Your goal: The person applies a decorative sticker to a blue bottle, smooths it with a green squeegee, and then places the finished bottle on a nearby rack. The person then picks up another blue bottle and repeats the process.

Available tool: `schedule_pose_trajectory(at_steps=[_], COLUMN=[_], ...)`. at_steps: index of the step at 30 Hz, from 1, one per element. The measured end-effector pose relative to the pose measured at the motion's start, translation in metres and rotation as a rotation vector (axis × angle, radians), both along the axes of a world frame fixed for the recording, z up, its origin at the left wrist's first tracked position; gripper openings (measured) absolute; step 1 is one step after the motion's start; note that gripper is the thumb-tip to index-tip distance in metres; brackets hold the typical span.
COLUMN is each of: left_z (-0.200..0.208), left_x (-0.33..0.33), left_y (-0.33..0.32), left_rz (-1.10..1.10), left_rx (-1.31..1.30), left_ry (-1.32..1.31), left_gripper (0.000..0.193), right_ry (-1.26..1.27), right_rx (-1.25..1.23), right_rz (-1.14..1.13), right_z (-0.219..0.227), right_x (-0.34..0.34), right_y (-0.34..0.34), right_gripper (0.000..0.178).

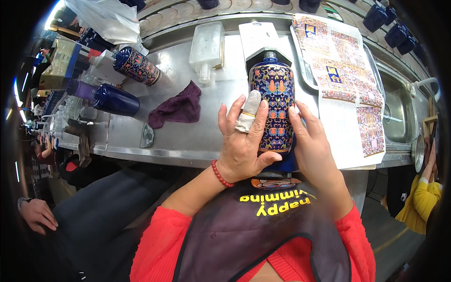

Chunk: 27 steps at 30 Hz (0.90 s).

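Note:
A dark blue bottle (273, 89) with a colourful floral pattern lies in front of me, its neck pointing away, in a dark-edged holder (253, 57). My left hand (242, 141) rests on the bottle's left side with fingers spread. Its middle finger wears a grey cloth cover (251, 110) bound with a band. Along the right side, my right hand (312, 141) touches the bottle with its fingertips, fingers stretched out. To the right lie printed label sheets (331, 61) with a similar floral pattern, on white paper.
On the steel bench (174, 136) are a purple cloth (181, 105), a clear glass bottle (206, 44), another patterned bottle (136, 66) and a plain blue one (116, 99). A sink (397, 113) is at the right. A slatted conveyor (183, 14) runs behind. Other people are at both sides.

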<state>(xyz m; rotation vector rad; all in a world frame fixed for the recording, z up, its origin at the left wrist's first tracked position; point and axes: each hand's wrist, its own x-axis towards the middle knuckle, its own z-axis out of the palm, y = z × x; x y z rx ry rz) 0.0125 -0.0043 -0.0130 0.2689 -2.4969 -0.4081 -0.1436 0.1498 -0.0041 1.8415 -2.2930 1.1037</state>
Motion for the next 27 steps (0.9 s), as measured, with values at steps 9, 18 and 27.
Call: schedule_pose_trajectory(at_steps=[9, 18, 27], left_z=[0.011, 0.02, 0.023], left_x=[-0.008, -0.015, -0.014], left_y=[0.004, -0.003, -0.01], left_rz=[0.022, 0.024, -0.016], left_rx=[-0.057, -0.096, -0.036], left_ry=[-0.059, -0.079, -0.063], left_gripper=[0.103, 0.102, 0.098], right_ry=[0.096, 0.062, 0.042], right_rx=[-0.033, -0.027, -0.1], right_rz=[0.028, -0.006, 0.027], right_z=[0.006, 0.014, 0.011], right_x=[-0.004, -0.013, -0.019], right_y=[-0.008, -0.018, -0.017], right_gripper=[0.073, 0.071, 0.072])
